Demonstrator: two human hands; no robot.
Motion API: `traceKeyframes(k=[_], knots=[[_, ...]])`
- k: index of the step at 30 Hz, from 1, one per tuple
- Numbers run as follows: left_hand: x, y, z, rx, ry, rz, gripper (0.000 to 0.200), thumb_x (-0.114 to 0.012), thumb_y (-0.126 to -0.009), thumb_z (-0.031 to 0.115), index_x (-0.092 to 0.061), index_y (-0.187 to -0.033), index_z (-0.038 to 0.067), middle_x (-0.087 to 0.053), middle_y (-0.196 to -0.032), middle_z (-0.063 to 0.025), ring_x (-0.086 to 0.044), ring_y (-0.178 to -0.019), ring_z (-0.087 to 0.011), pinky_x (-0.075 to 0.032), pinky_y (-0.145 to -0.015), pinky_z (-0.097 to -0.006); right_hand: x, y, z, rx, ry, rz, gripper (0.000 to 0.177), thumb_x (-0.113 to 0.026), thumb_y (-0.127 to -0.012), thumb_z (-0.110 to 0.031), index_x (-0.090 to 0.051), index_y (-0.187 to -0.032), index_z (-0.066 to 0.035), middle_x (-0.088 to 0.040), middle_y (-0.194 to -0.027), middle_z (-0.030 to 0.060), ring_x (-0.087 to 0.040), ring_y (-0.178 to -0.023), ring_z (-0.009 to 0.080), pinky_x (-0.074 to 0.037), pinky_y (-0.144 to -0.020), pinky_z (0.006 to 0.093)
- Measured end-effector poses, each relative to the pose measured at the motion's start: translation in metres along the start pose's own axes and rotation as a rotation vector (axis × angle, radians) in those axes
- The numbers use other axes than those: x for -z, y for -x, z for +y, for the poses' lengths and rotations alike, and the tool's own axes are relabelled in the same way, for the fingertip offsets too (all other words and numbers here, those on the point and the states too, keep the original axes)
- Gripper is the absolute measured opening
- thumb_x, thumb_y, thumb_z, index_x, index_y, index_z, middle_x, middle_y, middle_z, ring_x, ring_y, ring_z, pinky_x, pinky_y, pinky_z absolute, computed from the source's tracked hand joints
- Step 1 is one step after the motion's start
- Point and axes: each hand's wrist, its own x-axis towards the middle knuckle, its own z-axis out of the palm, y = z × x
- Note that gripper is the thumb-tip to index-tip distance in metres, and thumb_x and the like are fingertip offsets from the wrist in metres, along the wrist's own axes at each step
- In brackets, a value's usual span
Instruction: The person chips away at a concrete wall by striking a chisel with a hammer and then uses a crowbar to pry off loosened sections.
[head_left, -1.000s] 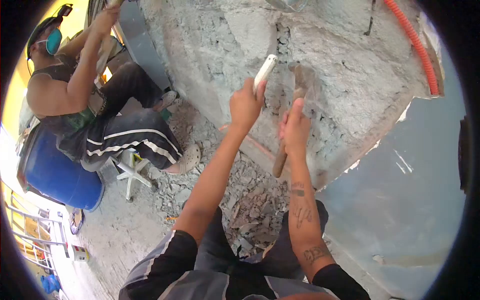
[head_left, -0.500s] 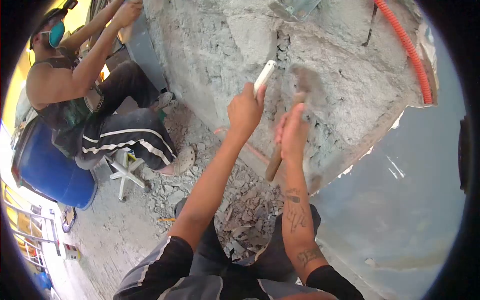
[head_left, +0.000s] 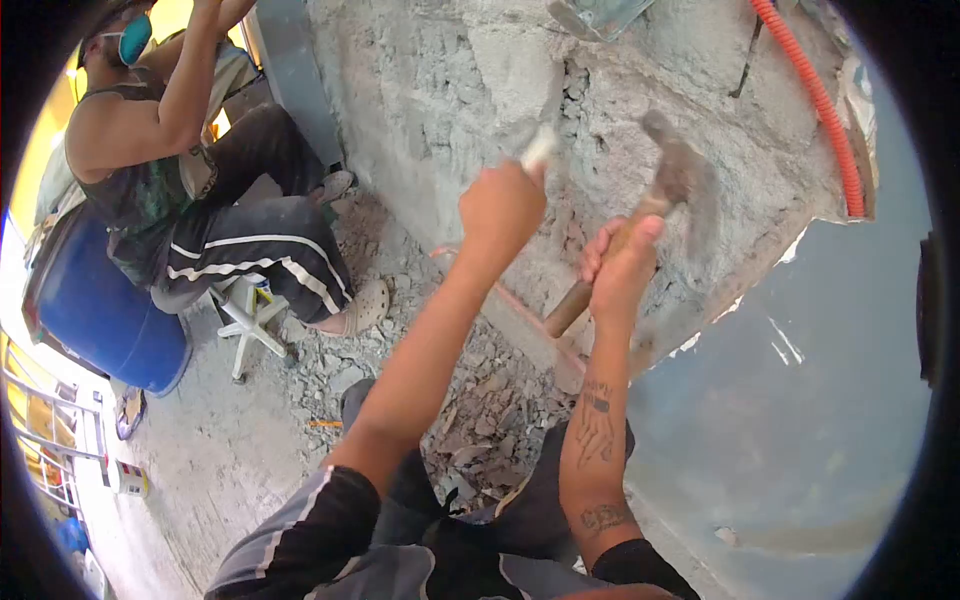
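My left hand (head_left: 503, 215) is wrapped round a pale rod that looks like a chisel (head_left: 540, 148). Its light end sticks out above my fist, blurred, and the rest is hidden by the hand. In my right hand (head_left: 625, 262) is a hammer, its wooden handle (head_left: 572, 308) running out below the palm. The hammer head (head_left: 675, 172) is smeared by motion, up and to the right of the chisel and apart from it. Both tools are in front of a rough, chipped grey wall (head_left: 420, 110), which has a dark crack (head_left: 573, 90) near the chisel.
Broken rubble (head_left: 480, 420) covers the floor between my legs. At the left a masked person (head_left: 120, 150) sits with raised arms near a blue barrel (head_left: 110, 300) and a white stool base (head_left: 248, 322). An orange corrugated conduit (head_left: 820, 100) runs down the right side beside a smooth grey panel (head_left: 780, 430).
My right hand has swung the hammer up and to the right, away from the chisel. My left hand has shifted slightly right. The seated person's arms are higher.
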Motion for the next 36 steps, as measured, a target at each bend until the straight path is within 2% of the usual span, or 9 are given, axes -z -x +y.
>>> traceKeyframes(k=[2, 5, 8, 10, 17, 21, 28, 34, 36], knots=[[0.029, 0.024, 0.030, 0.024, 0.063, -0.262, 0.044, -0.052, -0.093, 0.042, -0.064, -0.078, 0.003, -0.065, -0.068, -0.0217, -0.066, -0.064, -0.0389, -0.052, -0.057, -0.0472, 0.003, 0.009, -0.020, 0.042, -0.112, 0.029, 0.069, -0.029, -0.089, -0.074, -0.043, -0.073, -0.009, -0.037, -0.050, 0.0003, -0.036, -0.040, 0.0116, -0.031, -0.038, 0.0265], [0.032, 0.049, 0.049, 0.062, 0.124, -0.220, 0.048, -0.051, -0.093, 0.043, -0.066, -0.076, 0.000, -0.064, -0.070, -0.0240, -0.065, -0.068, -0.0424, -0.052, -0.062, -0.0485, 0.013, 0.017, -0.040, 0.047, -0.061, -0.002, 0.067, -0.031, -0.093, -0.068, -0.048, -0.080, -0.004, -0.042, -0.055, 0.0028, -0.041, -0.042, 0.0127, -0.033, -0.040, 0.0256], [0.008, 0.058, 0.027, 0.031, 0.156, -0.247, 0.047, -0.053, -0.092, 0.041, -0.064, -0.074, -0.001, -0.062, -0.064, -0.0229, -0.064, -0.064, -0.0411, -0.050, -0.057, -0.0487, 0.020, 0.025, -0.049, 0.060, -0.199, 0.017, 0.057, -0.034, -0.093, -0.066, -0.043, -0.098, -0.010, -0.045, -0.066, 0.0050, -0.041, -0.043, 0.0148, -0.037, -0.043, 0.0281], [-0.004, 0.062, 0.015, 0.021, 0.156, -0.249, 0.046, -0.053, -0.092, 0.041, -0.063, -0.074, 0.000, -0.061, -0.062, -0.0224, -0.063, -0.061, -0.0408, -0.049, -0.055, -0.0488, 0.018, 0.027, -0.053, 0.144, -0.145, 0.032, 0.059, -0.034, -0.092, -0.067, -0.043, -0.098, -0.009, -0.045, -0.067, 0.0051, -0.041, -0.044, 0.0146, -0.037, -0.044, 0.0285], [-0.011, 0.052, 0.001, -0.130, 0.250, 0.071, 0.037, -0.058, -0.091, 0.037, -0.052, -0.074, 0.004, -0.057, -0.053, -0.0176, -0.058, -0.048, -0.0377, -0.045, -0.045, -0.0454, 0.000, 0.007, 0.009, 0.359, -0.218, 0.138, 0.065, -0.035, -0.092, -0.067, -0.046, -0.095, -0.004, -0.046, -0.062, 0.0052, -0.044, -0.046, 0.0133, -0.036, -0.042, 0.0255], [-0.018, 0.034, -0.008, -0.204, 0.199, 0.154, 0.033, -0.059, -0.091, 0.034, -0.049, -0.074, 0.007, -0.054, -0.050, -0.0128, -0.057, -0.044, -0.0324, -0.042, -0.039, -0.0421, -0.005, 0.007, 0.024, 0.125, -0.103, 0.084, 0.065, -0.033, -0.091, -0.069, -0.044, -0.092, -0.005, -0.042, -0.063, 0.0048, -0.042, -0.047, 0.0138, -0.036, -0.042, 0.0264], [-0.038, 0.008, -0.027, -0.219, 0.239, 0.158, 0.033, -0.057, -0.092, 0.034, -0.050, -0.076, 0.006, -0.057, -0.054, -0.0146, -0.057, -0.045, -0.0343, -0.042, -0.041, -0.0444, -0.014, 0.004, 0.036, 0.168, -0.147, 0.076, 0.063, -0.035, -0.092, -0.067, -0.043, -0.090, -0.005, -0.043, -0.062, 0.0050, -0.042, -0.047, 0.0132, -0.036, -0.042, 0.0259], [-0.054, 0.005, -0.046, -0.183, 0.436, 0.157, 0.034, -0.055, -0.093, 0.036, -0.051, -0.079, 0.005, -0.053, -0.051, -0.0167, -0.056, -0.047, -0.0379, -0.042, -0.044, -0.0460, -0.013, 0.014, 0.024, 0.494, 0.019, 0.093, 0.065, -0.036, -0.093, -0.066, -0.048, -0.088, -0.002, -0.046, -0.061, 0.0046, -0.045, -0.048, 0.0111, -0.036, -0.043, 0.0233], [-0.056, 0.003, -0.051, -0.157, 0.434, 0.102, 0.032, -0.055, -0.093, 0.035, -0.053, -0.081, 0.006, -0.058, -0.056, -0.0171, -0.059, -0.050, -0.0370, -0.044, -0.046, -0.0467, -0.014, 0.019, 0.018, 0.659, 0.121, 0.072, 0.076, -0.040, -0.082, -0.078, -0.046, -0.087, -0.002, -0.045, -0.062, 0.0068, -0.045, -0.050, 0.0151, -0.039, -0.046, 0.0266]])
